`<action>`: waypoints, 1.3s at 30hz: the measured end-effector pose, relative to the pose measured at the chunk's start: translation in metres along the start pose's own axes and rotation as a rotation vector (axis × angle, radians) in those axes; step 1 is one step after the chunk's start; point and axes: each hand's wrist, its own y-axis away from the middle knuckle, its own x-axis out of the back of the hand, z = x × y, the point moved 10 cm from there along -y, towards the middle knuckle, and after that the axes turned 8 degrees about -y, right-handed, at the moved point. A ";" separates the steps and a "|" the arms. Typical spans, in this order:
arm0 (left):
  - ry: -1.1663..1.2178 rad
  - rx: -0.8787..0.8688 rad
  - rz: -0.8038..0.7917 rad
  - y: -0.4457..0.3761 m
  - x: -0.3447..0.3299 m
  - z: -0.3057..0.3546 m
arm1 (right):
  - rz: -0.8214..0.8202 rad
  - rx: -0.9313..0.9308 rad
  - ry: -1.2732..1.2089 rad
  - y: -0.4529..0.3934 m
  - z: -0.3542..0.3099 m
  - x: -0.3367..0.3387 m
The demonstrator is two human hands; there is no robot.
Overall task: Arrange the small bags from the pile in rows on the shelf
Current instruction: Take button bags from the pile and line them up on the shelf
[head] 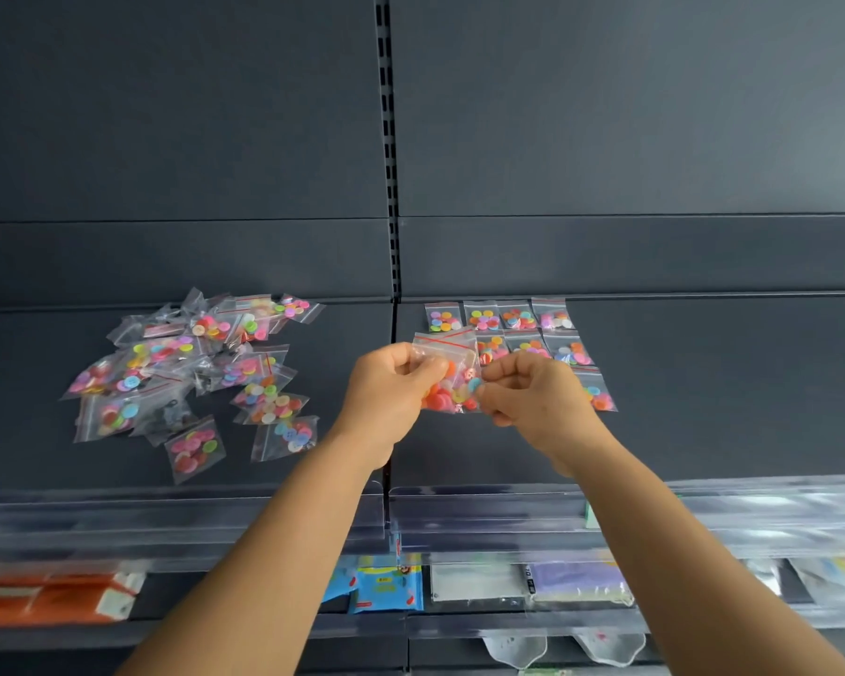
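A loose pile of small clear bags point(196, 373) filled with coloured buttons lies on the left half of the dark shelf point(703, 383). On the right half, several bags point(508, 319) lie flat in neat rows near the back wall. Both hands hold one bag of buttons point(452, 378) above the shelf, just in front of the rows. My left hand point(391, 387) pinches its left side and my right hand point(532, 390) pinches its right side. The right hand hides part of the lower rows.
A clear plastic lip point(508, 509) runs along the shelf's front edge. A slotted upright point(389, 153) divides the dark back panel. The shelf below holds orange packs point(50, 597), blue packets point(386, 587) and clear pouches point(474, 583).
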 end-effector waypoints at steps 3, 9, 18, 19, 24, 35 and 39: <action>-0.024 0.000 0.042 0.001 0.007 -0.003 | 0.008 0.003 0.066 -0.001 0.001 0.009; -0.030 -0.005 -0.017 0.005 -0.003 -0.001 | -0.075 0.056 0.003 0.006 -0.013 -0.007; -0.024 0.012 -0.035 0.007 -0.006 -0.007 | 0.055 0.005 -0.117 0.004 -0.005 -0.002; -0.004 0.022 -0.030 0.008 -0.006 -0.009 | 0.063 0.002 -0.117 0.004 -0.003 -0.001; -0.078 0.071 0.089 0.005 0.011 -0.024 | 0.146 -0.017 -0.039 0.002 0.012 0.019; -0.538 -0.024 0.019 0.012 -0.022 -0.028 | 0.138 -0.005 0.451 0.002 0.033 0.034; -0.782 -0.102 0.083 0.015 -0.021 -0.024 | 0.137 0.058 0.645 0.008 0.029 0.033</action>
